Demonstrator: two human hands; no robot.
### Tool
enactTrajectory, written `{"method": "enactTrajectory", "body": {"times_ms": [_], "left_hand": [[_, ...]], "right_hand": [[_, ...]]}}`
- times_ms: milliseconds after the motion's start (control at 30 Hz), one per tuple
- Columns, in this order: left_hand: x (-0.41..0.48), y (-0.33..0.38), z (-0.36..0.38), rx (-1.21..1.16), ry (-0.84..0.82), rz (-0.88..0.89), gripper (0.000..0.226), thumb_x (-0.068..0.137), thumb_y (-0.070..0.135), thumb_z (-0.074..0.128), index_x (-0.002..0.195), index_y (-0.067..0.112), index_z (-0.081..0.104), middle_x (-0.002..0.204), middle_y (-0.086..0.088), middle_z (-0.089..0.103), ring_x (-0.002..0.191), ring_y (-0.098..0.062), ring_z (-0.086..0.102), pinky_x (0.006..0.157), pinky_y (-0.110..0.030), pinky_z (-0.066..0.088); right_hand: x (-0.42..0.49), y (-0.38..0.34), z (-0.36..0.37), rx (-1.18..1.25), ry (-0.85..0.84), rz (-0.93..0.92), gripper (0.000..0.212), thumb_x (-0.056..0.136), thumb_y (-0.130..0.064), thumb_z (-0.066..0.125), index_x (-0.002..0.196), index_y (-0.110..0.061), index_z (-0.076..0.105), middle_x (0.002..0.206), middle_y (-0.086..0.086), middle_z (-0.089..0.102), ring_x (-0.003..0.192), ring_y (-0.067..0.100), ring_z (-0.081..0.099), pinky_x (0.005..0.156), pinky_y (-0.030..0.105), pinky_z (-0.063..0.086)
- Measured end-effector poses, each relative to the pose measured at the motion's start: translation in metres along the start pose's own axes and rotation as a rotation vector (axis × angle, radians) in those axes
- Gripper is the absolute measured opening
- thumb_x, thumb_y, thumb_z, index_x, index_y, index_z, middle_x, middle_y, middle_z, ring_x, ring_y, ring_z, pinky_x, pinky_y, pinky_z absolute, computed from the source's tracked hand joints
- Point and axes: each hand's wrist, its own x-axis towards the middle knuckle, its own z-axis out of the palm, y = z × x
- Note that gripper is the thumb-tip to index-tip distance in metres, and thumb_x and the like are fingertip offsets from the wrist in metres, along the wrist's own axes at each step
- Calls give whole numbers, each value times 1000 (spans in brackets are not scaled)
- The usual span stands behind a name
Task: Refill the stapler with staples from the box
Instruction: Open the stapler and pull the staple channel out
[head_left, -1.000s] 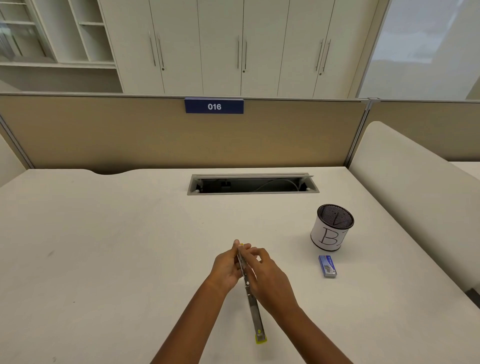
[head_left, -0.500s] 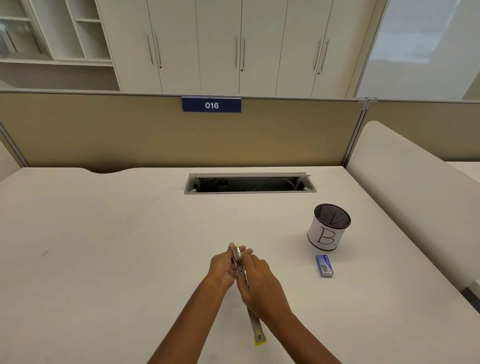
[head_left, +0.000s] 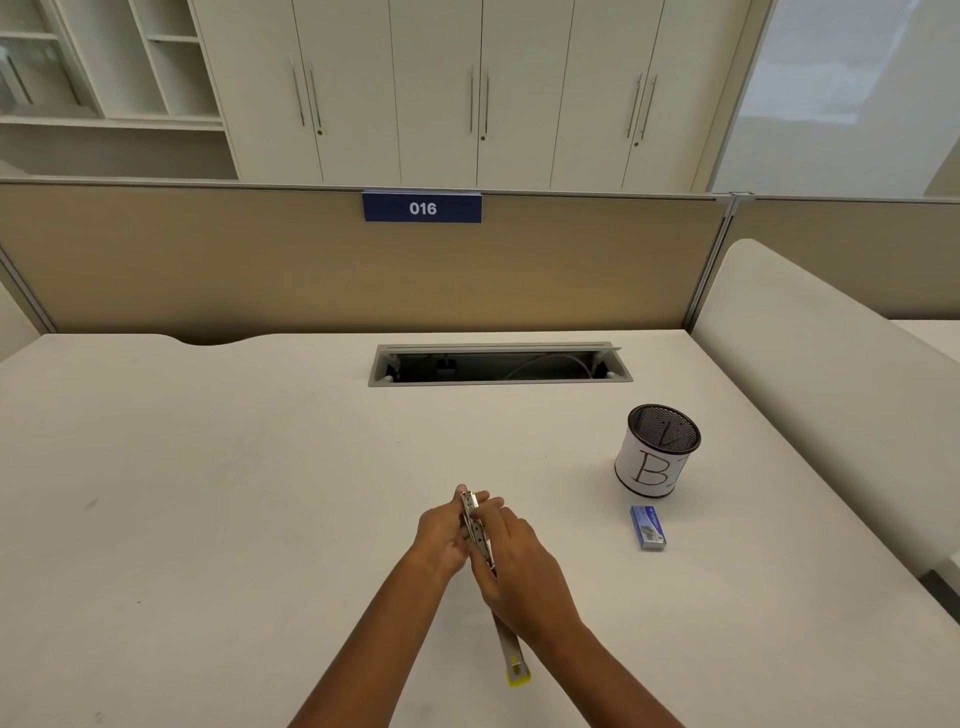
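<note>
I note the left hand (head_left: 441, 538) and right hand (head_left: 524, 566) both curled round the opened stapler (head_left: 477, 527), its yellow-tipped arm pointing toward 6 o'clock. The staple box (head_left: 647, 527) lies on the desk (head_left: 208, 493) at their 3 o'clock, just beside the mesh cup (head_left: 658, 457)

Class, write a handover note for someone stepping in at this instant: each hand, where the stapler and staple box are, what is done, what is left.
Left hand holds the far end of the stapler; right hand grips its middle.
Stapler is opened out long, yellow tip toward the person.
Staple box lies on the desk to the right, in front of the mesh cup.
Done: stapler opened.
Left: staples inside cannot be seen; load from the box, close.
</note>
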Motion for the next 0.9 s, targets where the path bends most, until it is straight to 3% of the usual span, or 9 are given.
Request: {"method": "enactTrajectory", "body": {"times_ms": [100, 200, 300, 367, 433, 500, 700, 800, 900], "left_hand": [[-1, 2, -1, 0, -15, -8, 35, 98, 21, 41, 83, -5, 60, 53, -13, 71, 85, -29, 60, 97, -39, 41], [0, 3, -2, -8, -5, -27, 35, 98, 21, 42, 82, -5, 60, 53, -14, 71, 95, -30, 58, 96, -38, 41], [1, 3, -2, 5, 14, -21, 35, 97, 20, 44, 79, -5, 61, 51, -14, 70, 80, -29, 60, 96, -38, 42], [1, 3, -3, 27, 41, -12, 33, 97, 20, 46, 84, -5, 62, 65, -17, 72, 77, -28, 60, 91, -38, 43], [2, 2, -3, 36, 73, -18, 32, 96, 19, 46, 89, -7, 63, 94, -20, 66, 85, -30, 59, 88, -39, 46], [3, 1, -2, 29, 89, -36, 32, 96, 19, 47, 90, -9, 63, 103, -21, 61, 90, -31, 58, 88, -40, 47], [3, -9, -3, -47, 125, -69, 32, 93, 14, 52, 67, -4, 58, 43, -14, 64, 67, -27, 56, 85, -41, 44], [4, -14, -2, -42, 125, -60, 32, 93, 12, 52, 66, -3, 56, 35, -11, 61, 53, -28, 62, 80, -39, 46], [3, -17, -3, -35, 116, -49, 32, 94, 10, 50, 65, -3, 56, 34, -11, 61, 29, -20, 60, 59, -37, 54]], "right_hand": [[1, -1, -1, -25, -13, -16, 47, 97, -27, 34, 142, -22, 25, 131, -2, 49, 106, 13, 51, 80, 22, 47], [1, -3, -2, -26, -23, -22, 44, 97, -27, 34, 141, -22, 29, 132, -1, 49, 107, 15, 51, 82, 25, 49], [2, -3, -4, -32, -19, -16, 40, 97, -28, 34, 136, -20, 35, 123, 0, 54, 103, 15, 53, 80, 25, 49], [3, -4, -4, -24, -26, 1, 36, 97, -28, 34, 131, -18, 38, 119, 1, 55, 100, 15, 53, 77, 25, 48], [3, -5, -5, -15, -36, 15, 32, 97, -28, 34, 127, -16, 41, 117, 1, 55, 99, 15, 53, 76, 25, 46], [2, -6, -5, 6, -40, 30, 29, 98, -28, 34, 123, -15, 42, 116, 2, 54, 99, 15, 52, 75, 23, 44], [-3, -6, -5, 115, -40, 91, 27, 97, -30, 39, 116, -12, 46, 109, 5, 56, 96, 16, 52, 78, 25, 45], [-4, -4, -4, 132, -37, 127, 25, 97, -30, 39, 110, -11, 48, 103, 5, 58, 85, 13, 48, 74, 25, 44], [-5, -1, -4, 157, -30, 150, 22, 96, -28, 41, 109, -12, 49, 96, 1, 56, 81, 11, 47, 71, 23, 43]]}}
